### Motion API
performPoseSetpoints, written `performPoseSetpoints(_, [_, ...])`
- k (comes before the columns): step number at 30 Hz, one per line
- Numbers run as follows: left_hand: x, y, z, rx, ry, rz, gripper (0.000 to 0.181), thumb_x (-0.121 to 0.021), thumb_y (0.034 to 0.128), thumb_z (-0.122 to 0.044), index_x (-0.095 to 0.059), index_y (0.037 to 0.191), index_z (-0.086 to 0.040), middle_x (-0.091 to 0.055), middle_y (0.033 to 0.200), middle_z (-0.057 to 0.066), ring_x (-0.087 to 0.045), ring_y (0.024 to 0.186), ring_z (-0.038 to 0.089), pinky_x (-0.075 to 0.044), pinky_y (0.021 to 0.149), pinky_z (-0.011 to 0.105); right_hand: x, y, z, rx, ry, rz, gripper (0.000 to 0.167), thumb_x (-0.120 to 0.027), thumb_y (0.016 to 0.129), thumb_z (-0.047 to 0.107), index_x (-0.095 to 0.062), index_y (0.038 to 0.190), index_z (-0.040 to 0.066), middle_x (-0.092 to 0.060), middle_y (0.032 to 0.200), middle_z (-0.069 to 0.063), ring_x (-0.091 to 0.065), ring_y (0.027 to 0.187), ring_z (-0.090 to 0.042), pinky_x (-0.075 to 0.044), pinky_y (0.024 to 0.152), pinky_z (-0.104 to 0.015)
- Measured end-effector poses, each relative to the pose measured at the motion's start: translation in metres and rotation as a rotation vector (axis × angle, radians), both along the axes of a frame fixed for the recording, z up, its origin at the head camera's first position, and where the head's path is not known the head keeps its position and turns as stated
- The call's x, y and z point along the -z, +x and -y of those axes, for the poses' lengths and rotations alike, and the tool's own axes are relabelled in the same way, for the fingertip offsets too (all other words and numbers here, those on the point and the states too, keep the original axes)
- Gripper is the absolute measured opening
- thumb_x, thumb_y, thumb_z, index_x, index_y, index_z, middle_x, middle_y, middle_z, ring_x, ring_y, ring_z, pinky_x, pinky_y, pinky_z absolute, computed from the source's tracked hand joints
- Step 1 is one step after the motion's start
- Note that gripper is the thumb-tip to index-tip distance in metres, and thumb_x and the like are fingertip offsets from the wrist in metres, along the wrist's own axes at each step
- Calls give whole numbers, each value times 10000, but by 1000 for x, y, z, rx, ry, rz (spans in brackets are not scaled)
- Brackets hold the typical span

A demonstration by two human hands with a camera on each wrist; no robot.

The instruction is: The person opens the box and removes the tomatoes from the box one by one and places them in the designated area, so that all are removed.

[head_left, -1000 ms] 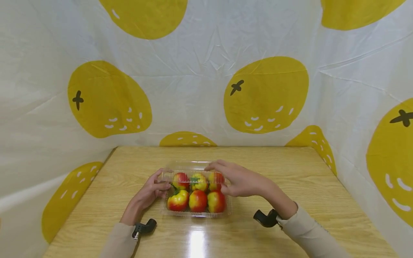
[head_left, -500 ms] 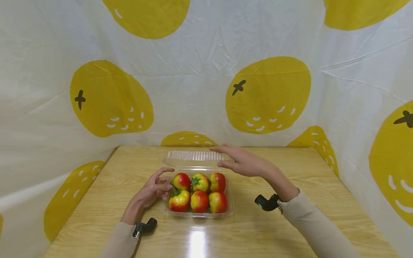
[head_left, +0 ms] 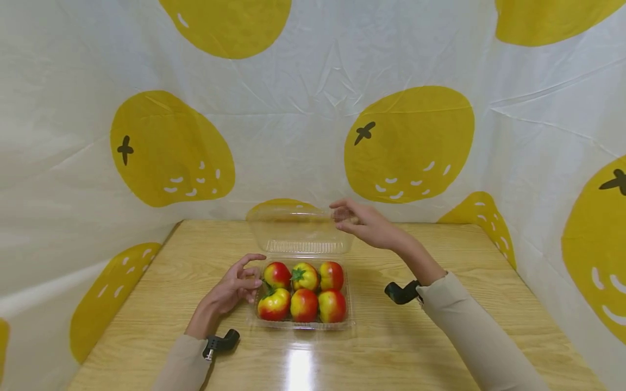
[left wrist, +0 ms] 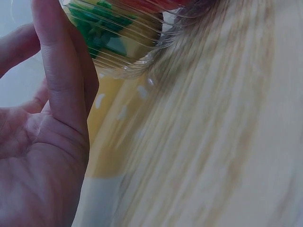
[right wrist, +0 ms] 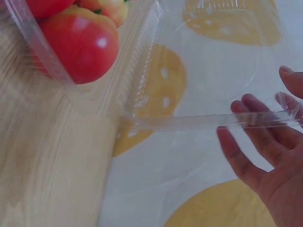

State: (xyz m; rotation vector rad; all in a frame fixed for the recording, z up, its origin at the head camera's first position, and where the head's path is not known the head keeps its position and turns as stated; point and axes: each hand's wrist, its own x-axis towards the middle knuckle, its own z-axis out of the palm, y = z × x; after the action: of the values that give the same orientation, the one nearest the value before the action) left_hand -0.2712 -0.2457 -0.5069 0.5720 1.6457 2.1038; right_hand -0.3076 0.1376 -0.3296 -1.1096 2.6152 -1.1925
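A clear plastic clamshell box (head_left: 300,326) stands on the table, holding several red-and-yellow apple-like fruits (head_left: 304,305), at least one with a green leafy top. Its hinged lid (head_left: 298,231) is raised behind the box, with its inner face towards me. At the lid's right edge is my right hand (head_left: 369,224); in the right wrist view its fingers (right wrist: 255,135) curve behind the plastic while the thumb shows in front. My left hand (head_left: 230,285) rests against the box's left side with fingers fairly straight. In the left wrist view its raised digit (left wrist: 59,66) is beside the ribbed wall.
The pale wooden table (head_left: 415,336) carries the box near its middle. A white cloth with yellow fruit prints (head_left: 411,144) hangs behind the table and along both sides. Black wrist mounts (head_left: 222,342) sit on both wrists.
The lid has swung up and back from over the fruits to stand behind the box. My right hand has moved away from me with it; my left hand has stayed at the box's left side.
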Motion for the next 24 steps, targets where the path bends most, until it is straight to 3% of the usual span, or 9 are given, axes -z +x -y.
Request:
performPoseSetpoints(6, [0,0,-1,9,12,2,678,-566,985,52,-199,1552,-1,-567,848,-27,-640,588,98,-599,547,256,8,-11,-6,9,-94,74,414,-571,1057,110,-435,1438,24,-622,1385,-253,-597,1314,-380,-486,1080,-619])
performPoseSetpoints(15, [-1,0,-1,7,7,15,720,-585,976,46,-162,1558,11,-558,863,-20,-643,594,97,-604,555,261,17,-20,-10,19,-139,61,531,-542,1056,54,-388,1565,62,-590,1443,-250,-560,1351,-436,-504,1071,-595])
performPoseSetpoints(19, [-1,0,-1,6,-2,16,718,-582,976,47,-164,1559,8,-559,863,-19,-641,587,98,-605,560,263,23,-22,-11,5,-199,134,587,-505,1055,11,-293,1603,30,-531,1482,-300,-521,1373,-485,-473,1099,-618])
performPoseSetpoints(24, [-1,0,0,3,-7,21,709,-586,975,42,-181,1554,-5,-560,872,-23,-643,594,97,-607,562,265,32,-25,-10,-14,-278,221,552,-475,1046,-21,-247,1548,-46,-428,1540,-352,-446,1425,-516,-404,1142,-661])
